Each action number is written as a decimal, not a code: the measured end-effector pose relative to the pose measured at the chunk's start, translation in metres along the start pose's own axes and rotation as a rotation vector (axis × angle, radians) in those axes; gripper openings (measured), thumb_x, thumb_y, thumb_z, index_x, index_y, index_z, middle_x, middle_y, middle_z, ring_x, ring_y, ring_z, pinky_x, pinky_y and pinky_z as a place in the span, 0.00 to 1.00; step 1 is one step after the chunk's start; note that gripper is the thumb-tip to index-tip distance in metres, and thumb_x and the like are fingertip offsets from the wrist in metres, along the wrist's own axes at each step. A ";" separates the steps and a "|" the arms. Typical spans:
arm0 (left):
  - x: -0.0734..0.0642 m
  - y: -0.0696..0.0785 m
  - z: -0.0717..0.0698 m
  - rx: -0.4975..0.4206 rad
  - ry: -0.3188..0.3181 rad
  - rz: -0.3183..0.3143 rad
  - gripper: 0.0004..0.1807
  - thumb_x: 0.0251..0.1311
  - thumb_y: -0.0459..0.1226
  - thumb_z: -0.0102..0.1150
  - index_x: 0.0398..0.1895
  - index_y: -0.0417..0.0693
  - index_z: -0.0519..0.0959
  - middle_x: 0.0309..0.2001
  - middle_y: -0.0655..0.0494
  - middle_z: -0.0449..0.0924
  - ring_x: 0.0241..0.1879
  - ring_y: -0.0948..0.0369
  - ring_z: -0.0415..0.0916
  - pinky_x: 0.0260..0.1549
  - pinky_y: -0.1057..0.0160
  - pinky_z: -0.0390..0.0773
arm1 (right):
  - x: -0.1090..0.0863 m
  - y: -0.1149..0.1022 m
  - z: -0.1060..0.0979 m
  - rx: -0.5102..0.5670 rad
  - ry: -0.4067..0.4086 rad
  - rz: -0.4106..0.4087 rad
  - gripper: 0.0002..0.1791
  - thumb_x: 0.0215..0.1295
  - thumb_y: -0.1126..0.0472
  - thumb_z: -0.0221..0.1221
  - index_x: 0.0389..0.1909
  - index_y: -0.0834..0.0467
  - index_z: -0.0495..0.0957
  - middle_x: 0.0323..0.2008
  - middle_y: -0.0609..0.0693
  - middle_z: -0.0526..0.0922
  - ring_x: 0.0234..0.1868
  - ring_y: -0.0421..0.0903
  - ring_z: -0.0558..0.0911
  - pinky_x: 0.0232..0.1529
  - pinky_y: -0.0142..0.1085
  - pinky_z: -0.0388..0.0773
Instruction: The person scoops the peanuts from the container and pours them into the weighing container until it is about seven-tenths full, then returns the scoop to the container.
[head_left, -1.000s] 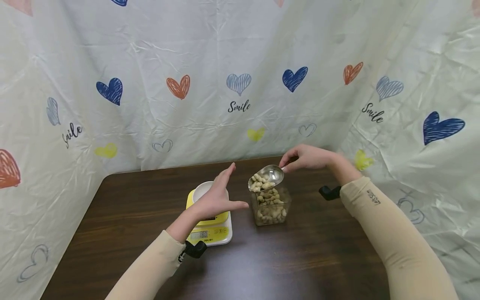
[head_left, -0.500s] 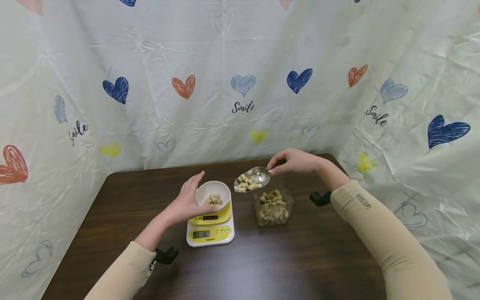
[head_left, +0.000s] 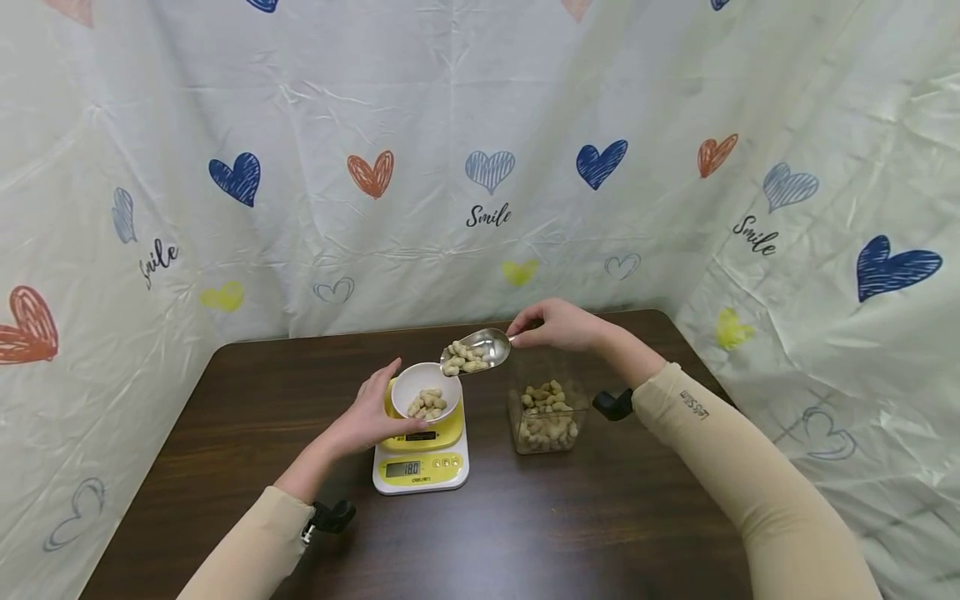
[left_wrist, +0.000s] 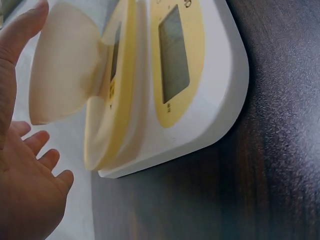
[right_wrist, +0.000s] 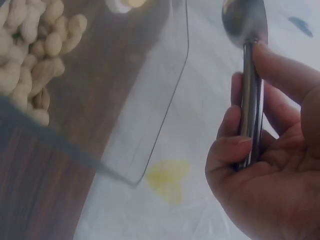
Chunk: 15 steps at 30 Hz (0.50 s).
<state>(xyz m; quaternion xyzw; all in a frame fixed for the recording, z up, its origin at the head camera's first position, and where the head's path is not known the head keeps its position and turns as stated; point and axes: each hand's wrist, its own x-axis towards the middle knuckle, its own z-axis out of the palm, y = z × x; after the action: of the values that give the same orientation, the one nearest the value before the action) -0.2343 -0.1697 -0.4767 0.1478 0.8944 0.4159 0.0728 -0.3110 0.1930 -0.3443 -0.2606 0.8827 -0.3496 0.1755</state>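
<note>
My right hand (head_left: 558, 324) grips the handle of a metal scoop (right_wrist: 252, 100). In the head view the scoop's front lip overlaps the right rim of a white bowl (head_left: 401, 385), and unshelled peanuts (head_left: 463, 358) lie in the scoop. A few more peanuts (head_left: 427, 404) rest inside the bowl, which stands on a yellow and white kitchen scale (head_left: 442, 468) whose display reads 18.0. My left hand (head_left: 367, 414) is spread around the bowl's left side, thumb at the near rim; in the left wrist view its fingers (left_wrist: 37, 142) are loosely bent.
A clear square container (head_left: 550, 417) with peanuts in it stands to the right of the scale. All of it is on a dark wooden table (head_left: 570, 517). Behind and at both sides hangs a white curtain (head_left: 420, 250) printed with hearts.
My right hand has carried the loaded scoop left, from over the container to the bowl's rim. My left hand has moved left from in front of the bowl to its left side.
</note>
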 end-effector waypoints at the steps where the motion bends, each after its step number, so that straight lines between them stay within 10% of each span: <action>1: 0.000 -0.001 0.000 -0.006 -0.002 -0.002 0.68 0.47 0.60 0.78 0.84 0.52 0.44 0.80 0.45 0.47 0.78 0.44 0.40 0.69 0.34 0.52 | 0.002 -0.001 0.002 -0.005 0.006 0.001 0.12 0.69 0.52 0.67 0.49 0.51 0.87 0.52 0.47 0.85 0.55 0.47 0.80 0.55 0.46 0.76; 15: 0.000 -0.002 0.004 -0.006 -0.009 -0.010 0.65 0.48 0.60 0.77 0.83 0.48 0.50 0.77 0.41 0.54 0.75 0.44 0.48 0.67 0.36 0.58 | 0.025 -0.010 0.028 -0.041 0.005 -0.007 0.10 0.70 0.55 0.67 0.48 0.53 0.87 0.46 0.46 0.86 0.50 0.46 0.81 0.51 0.44 0.78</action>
<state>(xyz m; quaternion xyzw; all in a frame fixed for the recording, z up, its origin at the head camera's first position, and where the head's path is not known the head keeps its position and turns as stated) -0.2342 -0.1681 -0.4811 0.1451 0.8935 0.4176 0.0791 -0.3143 0.1576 -0.3596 -0.2666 0.8891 -0.3327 0.1666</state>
